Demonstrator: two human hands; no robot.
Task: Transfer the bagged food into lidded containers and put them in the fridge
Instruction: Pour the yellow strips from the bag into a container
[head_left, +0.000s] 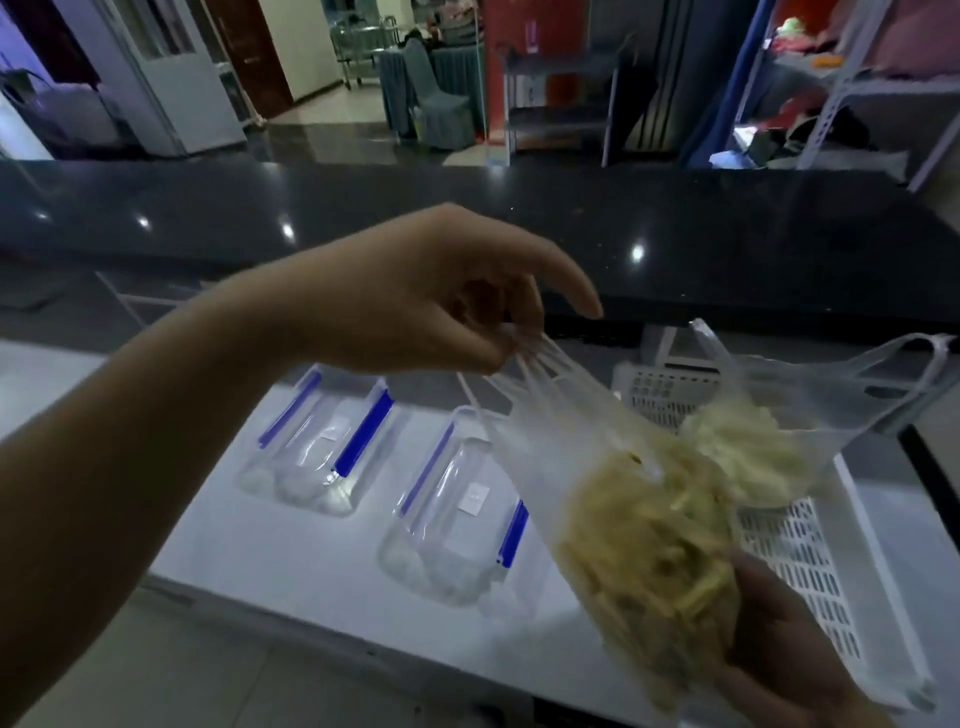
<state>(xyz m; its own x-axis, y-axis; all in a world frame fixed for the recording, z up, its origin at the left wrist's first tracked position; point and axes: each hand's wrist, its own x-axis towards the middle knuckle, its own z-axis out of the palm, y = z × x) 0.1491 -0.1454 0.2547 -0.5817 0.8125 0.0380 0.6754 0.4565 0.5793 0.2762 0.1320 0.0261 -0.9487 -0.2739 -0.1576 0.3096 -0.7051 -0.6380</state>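
My left hand (447, 291) pinches the handles of a thin clear plastic bag (644, 551) full of yellowish strips of food, holding it up over the white counter (291, 551). My right hand (779, 639) cups the bag's bottom from below at the lower right. A second clear bag (748, 457) of paler food lies in the white slotted basket (810, 561) behind it. Two clear lidded containers with blue clips, the left container (317, 447) and the nearer container (457, 525), stand on the counter under my left arm.
A dark raised bar top (467, 218) runs across behind the white counter. Beyond it are a room with covered chairs, metal shelving at the right and a white door at the left. The basket sits near the counter's right edge.
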